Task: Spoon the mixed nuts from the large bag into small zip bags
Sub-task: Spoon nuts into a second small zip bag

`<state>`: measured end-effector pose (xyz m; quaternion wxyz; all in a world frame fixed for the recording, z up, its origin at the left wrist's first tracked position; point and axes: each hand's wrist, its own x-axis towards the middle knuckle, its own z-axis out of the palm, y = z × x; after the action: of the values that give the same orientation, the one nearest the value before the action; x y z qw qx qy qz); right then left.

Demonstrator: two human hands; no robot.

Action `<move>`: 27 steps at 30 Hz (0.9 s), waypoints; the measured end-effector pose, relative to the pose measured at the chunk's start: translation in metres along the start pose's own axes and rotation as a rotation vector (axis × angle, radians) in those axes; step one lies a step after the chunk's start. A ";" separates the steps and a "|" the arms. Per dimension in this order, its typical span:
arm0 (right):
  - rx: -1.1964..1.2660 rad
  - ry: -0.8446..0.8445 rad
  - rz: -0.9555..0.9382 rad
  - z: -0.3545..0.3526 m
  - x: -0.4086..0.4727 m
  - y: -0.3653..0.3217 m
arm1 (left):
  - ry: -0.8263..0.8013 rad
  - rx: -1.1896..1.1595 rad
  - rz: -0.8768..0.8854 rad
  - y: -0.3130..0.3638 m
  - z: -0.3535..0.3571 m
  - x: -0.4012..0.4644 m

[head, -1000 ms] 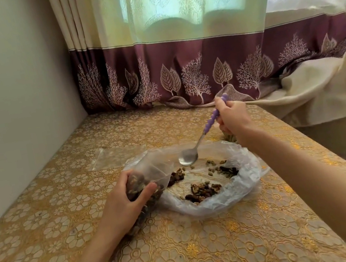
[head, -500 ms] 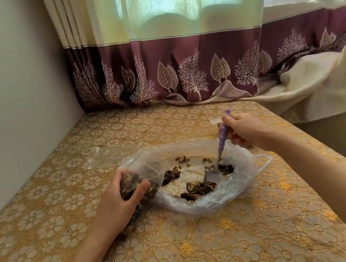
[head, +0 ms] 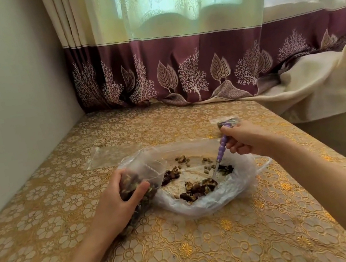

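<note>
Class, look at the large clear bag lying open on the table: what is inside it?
Inside the large bag lie scattered clumps of mixed nuts and the spoon, held by the right hand. The spoon's bowl is hidden among the nuts, so its load cannot be seen.

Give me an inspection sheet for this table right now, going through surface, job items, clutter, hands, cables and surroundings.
Surface: table under a gold floral cloth.
Job's things: large bag lies open, with scattered mixed nuts inside; small zip bag, partly filled, held at its left edge; spoon with purple handle, bowl down among the nuts.
Clutter: empty zip bag flat behind; filled zip bag behind the right hand.
Hands: left hand grips the small zip bag; right hand holds the spoon handle.
Cables: nothing seen.
Surroundings: wall on the left, curtain behind, cream cloth at right.
</note>
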<state>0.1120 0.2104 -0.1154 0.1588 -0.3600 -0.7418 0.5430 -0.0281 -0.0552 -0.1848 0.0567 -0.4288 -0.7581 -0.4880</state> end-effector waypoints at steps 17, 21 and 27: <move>0.304 0.137 -0.115 0.027 0.000 -0.053 | 0.017 -0.037 0.012 -0.002 -0.001 0.002; 0.269 0.097 -0.160 0.047 -0.006 -0.070 | 0.022 -0.044 0.024 -0.003 -0.001 0.001; 0.266 0.083 -0.436 0.075 -0.024 -0.091 | 0.048 -0.107 -0.049 -0.005 -0.001 0.003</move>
<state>0.0483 0.1279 -0.0556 0.3485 -0.1896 -0.7167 0.5735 -0.0341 -0.0551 -0.1861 0.0397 -0.4009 -0.7395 -0.5392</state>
